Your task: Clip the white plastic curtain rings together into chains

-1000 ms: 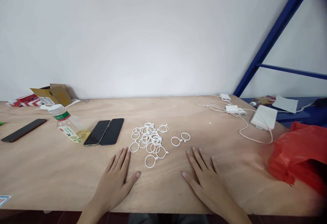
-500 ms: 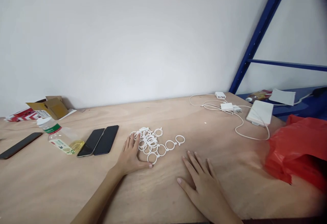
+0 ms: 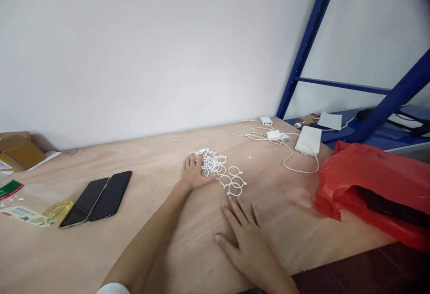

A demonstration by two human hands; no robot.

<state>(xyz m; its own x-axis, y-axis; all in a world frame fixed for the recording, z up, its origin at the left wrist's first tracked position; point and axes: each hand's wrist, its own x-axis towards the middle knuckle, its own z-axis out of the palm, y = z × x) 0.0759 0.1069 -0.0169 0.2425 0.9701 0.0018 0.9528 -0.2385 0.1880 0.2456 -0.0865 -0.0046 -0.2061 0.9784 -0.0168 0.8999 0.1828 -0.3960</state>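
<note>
A loose heap of white plastic rings [image 3: 212,164], each with a small tab, lies near the middle of the wooden table [image 3: 188,249]. Several more rings [image 3: 235,188] lie apart from the heap on its near right side. My left hand [image 3: 195,173] rests against the heap's left edge, fingers spread, its fingertips touching rings and the thumb stretched toward the separate ones. Flat on the wood, just below those separate rings, is my right hand [image 3: 244,236], with its fingers apart and nothing in it.
Two dark phones [image 3: 97,200] lie side by side at left, beside a clear bottle [image 3: 33,209] on its side. A cardboard box [image 3: 20,151] stands behind. White chargers with cables [image 3: 273,135], a white power bank [image 3: 308,140] and a red plastic bag [image 3: 376,182] occupy the right.
The view has turned to the right. My left hand has pushed the ring heap farther back on the table, and several rings now sit apart from it. My right hand stays flat.
</note>
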